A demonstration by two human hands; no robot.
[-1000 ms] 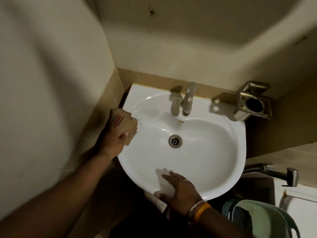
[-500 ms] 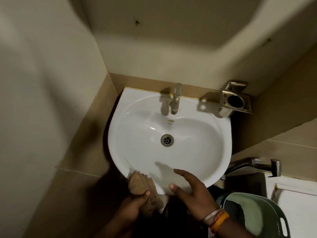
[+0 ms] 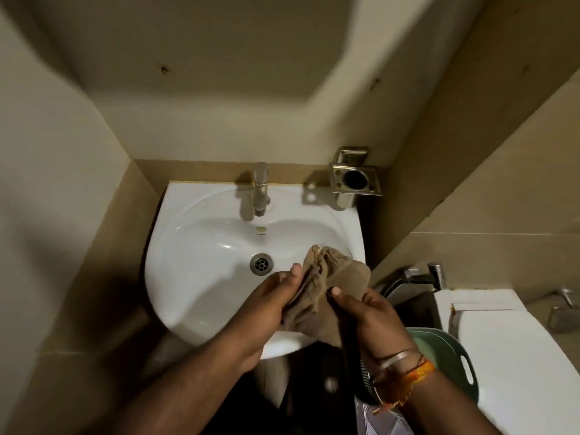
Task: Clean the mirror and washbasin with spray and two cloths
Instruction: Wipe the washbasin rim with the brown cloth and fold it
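Observation:
A white washbasin [image 3: 194,246] is fixed to the wall in a corner, with a steel tap [image 3: 260,188] at its back and a drain [image 3: 261,263] in the bowl. Over its front right part, both hands hold a crumpled brown cloth [image 3: 326,277]. My left hand [image 3: 273,296] grips the cloth's left side. My right hand [image 3: 365,312], with bangles and an orange thread at the wrist, pinches its right side. No mirror, spray bottle or second cloth is in view.
A steel tumbler holder [image 3: 356,180] is mounted on the wall right of the tap. A white toilet cistern [image 3: 502,340] stands at the right, with a green plastic basket [image 3: 452,362] beside it and a hand-shower fitting [image 3: 420,276] behind. Walls close in at left and back.
The cloth moved from the basin's left rim, along the front edge, to the front right part. My right hand left the basin's front rim and now holds the cloth too.

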